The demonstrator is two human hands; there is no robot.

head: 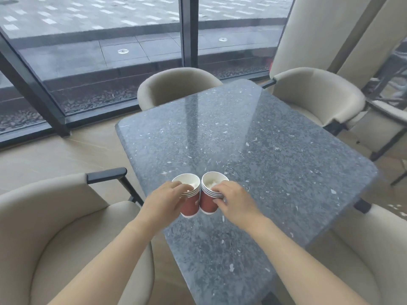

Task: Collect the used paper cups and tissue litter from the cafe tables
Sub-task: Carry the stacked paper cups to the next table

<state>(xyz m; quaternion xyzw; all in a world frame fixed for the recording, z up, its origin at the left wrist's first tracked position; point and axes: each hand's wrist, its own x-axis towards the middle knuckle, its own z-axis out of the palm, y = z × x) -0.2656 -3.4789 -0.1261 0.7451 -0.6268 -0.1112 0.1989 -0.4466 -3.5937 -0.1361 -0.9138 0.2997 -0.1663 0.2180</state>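
- Left hand [164, 201] grips the left cup stack [191, 206], fingers curled over its rims.
- Right hand [236, 202] grips the right cup stack [208, 203] likewise; the stacks touch.
- Crumpled tissue [210, 183] sits in the top cup.
- Both stacks are tilted at the speckled table's [242, 133] 7 o'clock.
- Beige chair [176, 84] at 12 o'clock.

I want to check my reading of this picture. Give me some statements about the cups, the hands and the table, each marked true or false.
1. The left hand grips the left stack of red cups. True.
2. The right hand lies flat on the table. False: it grips the right stack.
3. The two stacks stand at opposite table edges. False: they are side by side, touching or nearly so.
4. The table is grey and speckled. True.
5. The chairs are black. False: their upholstery is beige.
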